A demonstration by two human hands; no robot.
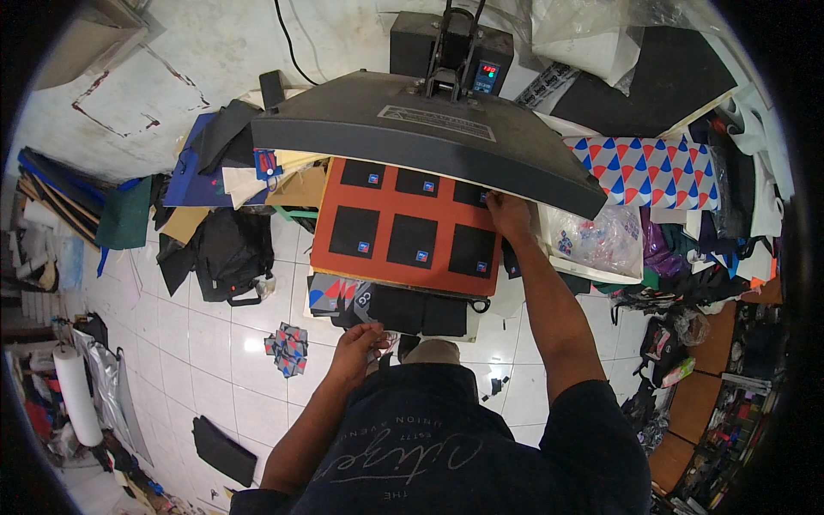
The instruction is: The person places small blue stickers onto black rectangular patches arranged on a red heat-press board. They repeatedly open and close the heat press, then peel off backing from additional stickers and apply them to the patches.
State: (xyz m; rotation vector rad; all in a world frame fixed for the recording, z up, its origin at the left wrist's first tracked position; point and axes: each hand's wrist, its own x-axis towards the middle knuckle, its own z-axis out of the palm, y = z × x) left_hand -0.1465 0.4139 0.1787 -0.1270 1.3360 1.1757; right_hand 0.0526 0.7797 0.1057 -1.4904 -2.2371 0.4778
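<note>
Bent fingers of the right hand [512, 216] are set at the upper-right black square [468, 192], by its small blue-and-red patch [484, 197]; whether the patch is pinched or only touched cannot be told. By the left hand [360, 352], held back near the body, the fingers are curled; it cannot be told whether anything thin is gripped.

Six black squares are laid in two rows on a red-orange pad [383, 232], with gaps between them, presumably so that none overlaps. A patch is seen near the lower right corner of each, probably kept alike by reference to the edges.

Above, the press's dark upper plate [343, 142] is raised, apparently so that the pad can be reached from the front. Behind it, a control box [412, 47] is lit. Toward the body, a dark stack [442, 315] is placed beside grey patterned pieces [335, 294], seemingly for easy reach. At the right, a plastic bag [596, 236] is held in a white tray [631, 273].
</note>
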